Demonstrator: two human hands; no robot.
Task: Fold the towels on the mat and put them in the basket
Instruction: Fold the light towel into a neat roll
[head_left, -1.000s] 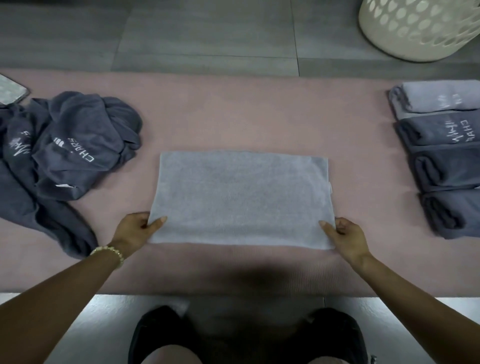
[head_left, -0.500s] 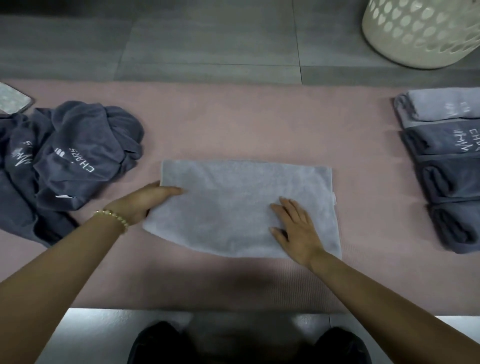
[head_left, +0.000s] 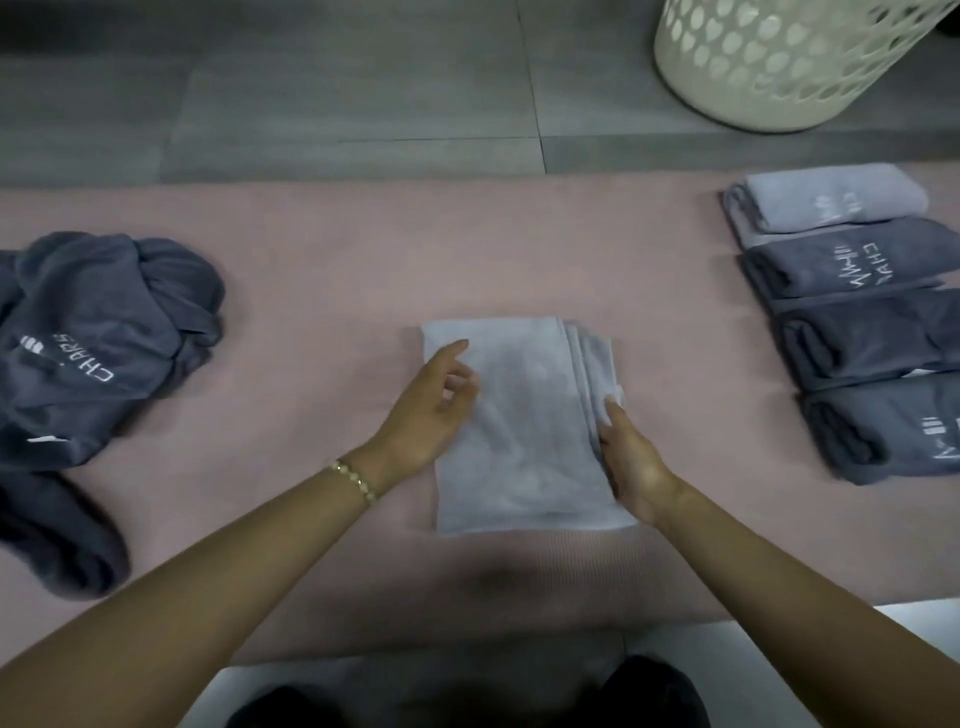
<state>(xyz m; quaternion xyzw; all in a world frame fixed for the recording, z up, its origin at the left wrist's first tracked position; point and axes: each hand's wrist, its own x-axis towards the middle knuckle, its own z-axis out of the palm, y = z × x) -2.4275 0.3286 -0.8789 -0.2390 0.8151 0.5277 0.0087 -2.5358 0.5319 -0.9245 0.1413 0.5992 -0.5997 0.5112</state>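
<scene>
On the pink mat (head_left: 337, 260), at its middle, we log one light grey towel (head_left: 524, 441). It is folded to a tall narrow rectangle and lies flat. Along its right side we count several stepped layer edges.

Left hand (head_left: 434, 410): laid over the towel's left edge, forefinger stretched toward the far corner. The other fingers are loosely curled, and we see nothing held in them. A beaded bracelet (head_left: 356, 480) circles that wrist.

Right hand (head_left: 631, 462): set on edge against the towel's right side, beside the stepped layers, one finger pointing away from us. Its other fingers are hidden behind the hand, so we cannot tell whether they pinch the cloth or merely press against it.

To the left on the mat, well apart from the folded towel, we enter a heap of dark grey towels (head_left: 104, 353). They are unfolded and crumpled, with white lettering showing on the top one.

To the right on the mat, we enter a row of folded towels (head_left: 857, 332), four in number, side by side and touching. The farthest is light grey and the other three are dark grey, some with white lettering.

Off the mat, on the grey floor (head_left: 311, 78) at far right, stands a cream basket (head_left: 769, 67) with a perforated wall. From here we cannot see inside it.
</scene>
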